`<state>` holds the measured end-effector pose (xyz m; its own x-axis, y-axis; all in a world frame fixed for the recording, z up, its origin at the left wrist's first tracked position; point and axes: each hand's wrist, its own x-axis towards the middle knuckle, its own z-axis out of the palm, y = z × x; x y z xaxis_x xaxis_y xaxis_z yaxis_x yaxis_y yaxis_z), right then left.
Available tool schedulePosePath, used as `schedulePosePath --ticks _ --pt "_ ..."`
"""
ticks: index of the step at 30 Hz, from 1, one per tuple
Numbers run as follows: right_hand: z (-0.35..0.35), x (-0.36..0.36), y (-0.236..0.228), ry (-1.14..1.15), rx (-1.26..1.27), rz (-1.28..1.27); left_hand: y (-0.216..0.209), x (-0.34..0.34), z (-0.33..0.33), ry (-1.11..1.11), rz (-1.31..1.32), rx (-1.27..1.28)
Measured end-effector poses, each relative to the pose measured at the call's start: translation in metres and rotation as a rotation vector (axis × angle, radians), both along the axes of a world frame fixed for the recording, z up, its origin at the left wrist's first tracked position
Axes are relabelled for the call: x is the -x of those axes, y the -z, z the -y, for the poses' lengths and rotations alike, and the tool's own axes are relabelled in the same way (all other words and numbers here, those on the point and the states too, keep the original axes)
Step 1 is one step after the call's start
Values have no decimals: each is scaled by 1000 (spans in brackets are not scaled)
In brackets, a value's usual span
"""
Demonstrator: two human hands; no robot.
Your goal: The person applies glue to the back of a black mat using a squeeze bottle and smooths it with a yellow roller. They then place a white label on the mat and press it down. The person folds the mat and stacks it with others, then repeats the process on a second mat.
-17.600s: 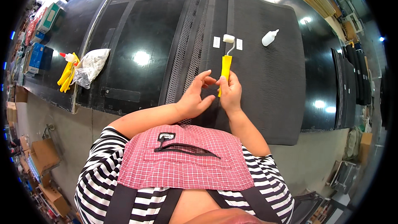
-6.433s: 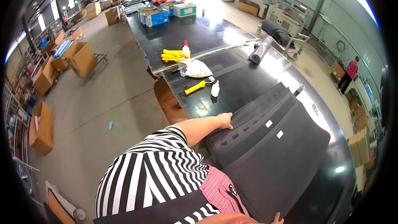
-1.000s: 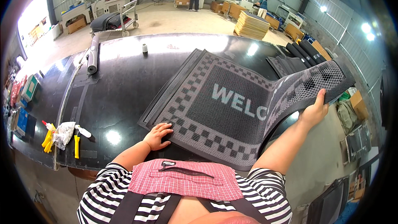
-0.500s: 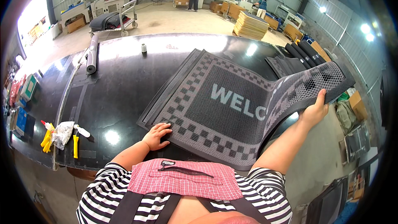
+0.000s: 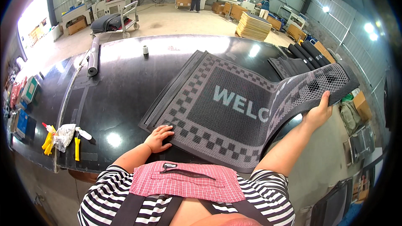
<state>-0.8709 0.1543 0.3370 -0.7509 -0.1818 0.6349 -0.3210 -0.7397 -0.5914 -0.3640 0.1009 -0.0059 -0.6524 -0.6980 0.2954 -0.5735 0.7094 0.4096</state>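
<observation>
A dark grey doormat (image 5: 226, 100) with a checkered border and pale lettering lies on the black table, on top of another mat (image 5: 169, 88) whose left margin shows beneath it. My right hand (image 5: 319, 112) grips the doormat's near right edge, thumb on top, and holds that end up in a curved fold. Part of the lettering is hidden by this fold. At the near left corner, my left hand (image 5: 160, 139) rests with its fingers apart, fingertips on the doormat's border and the palm over the tabletop.
A rolled grey mat (image 5: 93, 58) and a small white cylinder (image 5: 145, 50) are on the black table (image 5: 121, 88). Yellow-handled tools (image 5: 77, 146) lie by a plastic bag (image 5: 64, 136) at near left. Black rolls (image 5: 307, 54) stand at far right. Two people work beyond, near a stack of yellowish sheets (image 5: 253, 26).
My hands and the doormat hold nearly the same position. The whole view has shifted very slightly, and the far person in pink has turned a little.
</observation>
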Motion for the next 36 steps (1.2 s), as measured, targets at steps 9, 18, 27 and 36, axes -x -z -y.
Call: schedulePosePath --ticks 9,18,27,36 --pt "2 3 2 2 7 -5 0 0 0 1 -5 -1" --pt "3 8 3 -3 -9 -20 1 1 2 -2 0 4" --pt "4 3 3 42 -17 -13 0 -2 3 2 -7 11" --pt "5 1 4 19 -19 -22 -1 -2 2 2 -3 15"
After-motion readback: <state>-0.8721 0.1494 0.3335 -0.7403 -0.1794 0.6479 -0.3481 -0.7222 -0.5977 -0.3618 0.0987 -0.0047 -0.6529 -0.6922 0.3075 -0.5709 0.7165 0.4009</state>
